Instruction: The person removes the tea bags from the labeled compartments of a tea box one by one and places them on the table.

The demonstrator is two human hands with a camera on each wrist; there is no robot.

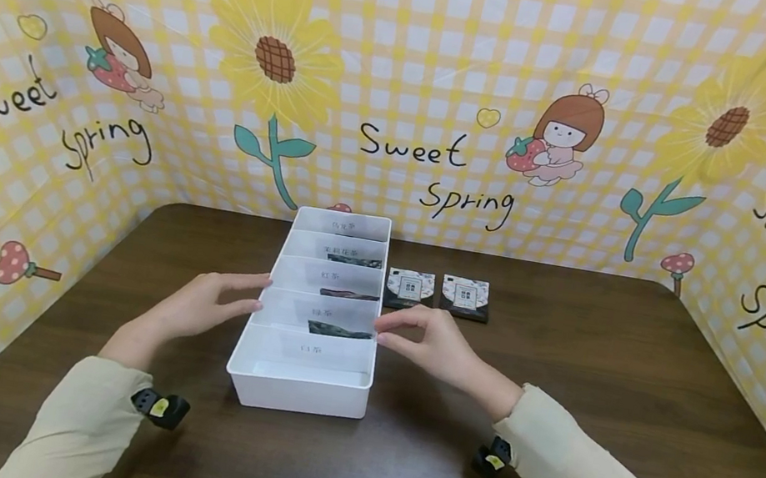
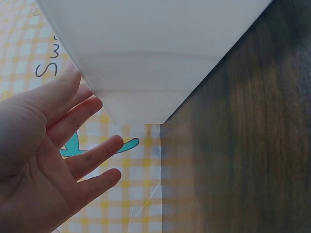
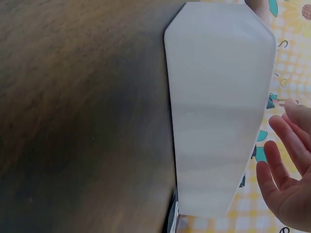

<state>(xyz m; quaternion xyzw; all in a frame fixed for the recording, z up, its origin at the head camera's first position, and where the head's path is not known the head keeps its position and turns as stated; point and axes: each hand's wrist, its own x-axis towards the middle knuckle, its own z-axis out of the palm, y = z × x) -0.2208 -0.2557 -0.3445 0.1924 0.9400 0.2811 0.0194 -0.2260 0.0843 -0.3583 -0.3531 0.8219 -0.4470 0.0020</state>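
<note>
Head view: a white box (image 1: 296, 396) on the brown table (image 1: 590, 409), lengthwise from near to far, a little left of the middle, with five labelled compartments in a row. Inside, toward the right wall: a dark packet (image 1: 355, 260) in the second compartment from the far end, a reddish packet (image 1: 349, 295) in the middle one, a green packet (image 1: 340, 332) in the second from the near end. To the right, alongside the far half, two small black-and-white cartons (image 1: 409, 289), side by side with a slight gap between. At the left rim, the left hand (image 1: 196, 309), thumb and forefinger apart. At the right rim, the right hand (image 1: 437, 345), thumb and forefinger tips narrowly apart; cannot tell from here whether touching. Behind and around, a yellow checked cloth (image 1: 416, 42).

Left wrist view: the left wall of the white box, large and plain. Thumb against the rim, remaining fingers spread wide, two well clear of the wall.

Right wrist view: the right wall of the same box, fingers loosely spread just beside the rim, clasping nothing. Low at the far end, the dark edge of a carton, mostly out of sight.
</note>
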